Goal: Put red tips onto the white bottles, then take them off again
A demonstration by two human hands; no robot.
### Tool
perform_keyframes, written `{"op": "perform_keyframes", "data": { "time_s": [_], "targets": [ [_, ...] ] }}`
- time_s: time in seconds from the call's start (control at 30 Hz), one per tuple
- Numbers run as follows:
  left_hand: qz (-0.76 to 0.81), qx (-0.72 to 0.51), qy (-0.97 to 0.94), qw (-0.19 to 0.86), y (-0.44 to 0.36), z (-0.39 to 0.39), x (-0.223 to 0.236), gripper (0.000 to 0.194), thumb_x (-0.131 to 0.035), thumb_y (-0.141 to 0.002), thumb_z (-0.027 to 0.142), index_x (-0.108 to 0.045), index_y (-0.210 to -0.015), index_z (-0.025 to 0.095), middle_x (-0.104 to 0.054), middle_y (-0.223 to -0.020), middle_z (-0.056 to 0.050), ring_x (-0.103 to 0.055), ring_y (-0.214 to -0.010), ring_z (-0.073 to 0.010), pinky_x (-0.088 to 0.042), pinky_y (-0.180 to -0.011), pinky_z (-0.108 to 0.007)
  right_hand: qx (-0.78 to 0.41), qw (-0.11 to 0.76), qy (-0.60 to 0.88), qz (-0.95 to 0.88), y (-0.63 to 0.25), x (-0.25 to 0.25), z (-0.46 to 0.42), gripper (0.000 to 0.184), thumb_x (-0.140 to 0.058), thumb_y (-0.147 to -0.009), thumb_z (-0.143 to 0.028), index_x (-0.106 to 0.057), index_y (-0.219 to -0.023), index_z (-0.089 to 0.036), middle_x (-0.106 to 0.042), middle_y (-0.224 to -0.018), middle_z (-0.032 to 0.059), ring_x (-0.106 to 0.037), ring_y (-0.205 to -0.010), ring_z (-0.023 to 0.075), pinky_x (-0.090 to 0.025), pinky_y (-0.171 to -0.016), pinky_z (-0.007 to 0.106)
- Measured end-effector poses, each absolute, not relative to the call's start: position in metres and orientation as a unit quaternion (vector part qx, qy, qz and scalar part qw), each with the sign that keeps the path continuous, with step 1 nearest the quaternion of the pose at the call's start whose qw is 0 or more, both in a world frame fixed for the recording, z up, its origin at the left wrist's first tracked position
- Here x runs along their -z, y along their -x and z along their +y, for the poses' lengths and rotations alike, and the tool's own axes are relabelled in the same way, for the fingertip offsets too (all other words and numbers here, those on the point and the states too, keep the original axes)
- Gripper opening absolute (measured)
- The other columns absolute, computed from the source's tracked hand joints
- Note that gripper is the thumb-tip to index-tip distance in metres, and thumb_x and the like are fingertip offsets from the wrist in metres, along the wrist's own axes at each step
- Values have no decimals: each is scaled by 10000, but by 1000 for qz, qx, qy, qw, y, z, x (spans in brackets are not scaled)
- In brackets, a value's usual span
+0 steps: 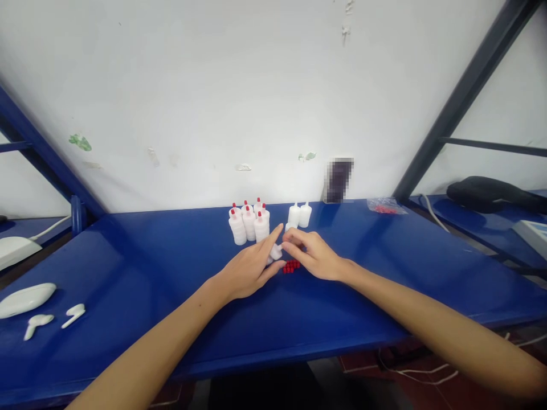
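My left hand [252, 267] is wrapped around a small white squeeze bottle [277, 252], which lies tilted with its nozzle toward the right. Close to that nozzle, the thumb and fingers of my right hand [314, 253] are pinched together; whatever they hold is hidden. Just below the fingers, a cluster of small red caps [291, 266] sits on the blue table [179, 256]. Behind my left hand stand several white bottles with red caps [249, 223]. Uncapped white bottles [305, 215] stand behind my right hand, one partly covered by it.
A clear plastic bag with red pieces [386, 206] lies at the back right. A blurred dark phone-like object [339, 180] leans on the wall. White earbuds [74, 314] and their case [26, 300] are at the left. Metal frame posts [444, 119] flank the table.
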State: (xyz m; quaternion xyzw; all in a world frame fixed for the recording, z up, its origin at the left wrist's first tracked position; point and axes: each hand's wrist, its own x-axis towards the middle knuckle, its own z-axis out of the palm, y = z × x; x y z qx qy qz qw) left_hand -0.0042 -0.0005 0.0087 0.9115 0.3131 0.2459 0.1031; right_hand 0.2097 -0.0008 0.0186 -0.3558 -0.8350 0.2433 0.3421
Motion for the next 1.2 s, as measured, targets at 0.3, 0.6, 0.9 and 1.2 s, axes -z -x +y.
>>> {"op": "perform_keyframes", "data": {
  "time_s": [0.3,0.6,0.9,1.2],
  "targets": [
    [364,-263,-891,64,16,0,-12,320,-367,-979,284,-647,-865,182,-657,-718,1,-577,-622,-131,-391,-615,-262,-24,274,490,-827,-246,-52,40,195,-410,-983,-357,-532,-982,-205,-606,-667,-11,-511,-566,141,-307,-574,257],
    [194,-344,-918,39,19,-3,-11,304,-321,-919,187,-568,-744,161,-608,-657,-10,-438,-569,-129,-355,-703,-334,27,130,516,-846,-234,-53,58,263,-397,-997,-353,-605,-1077,-212,-698,-769,45,-595,-648,169,-308,-583,254],
    [218,-327,-918,59,21,1,-11,281,-325,-847,183,-504,-631,163,-588,-686,-25,-475,-631,-143,-357,-739,-354,39,198,504,-839,-240,-39,48,258,-401,-983,-319,-604,-1083,-196,-663,-689,19,-565,-586,160,-316,-574,260],
    [255,-389,-876,124,16,-4,-6,230,-350,-834,220,-530,-701,169,-570,-605,-8,-485,-526,-127,-351,-550,-266,11,206,256,-944,-204,-40,-4,262,-544,-940,-404,-608,-1044,-172,-637,-683,-15,-536,-567,119,-340,-573,248]
  ]
}}
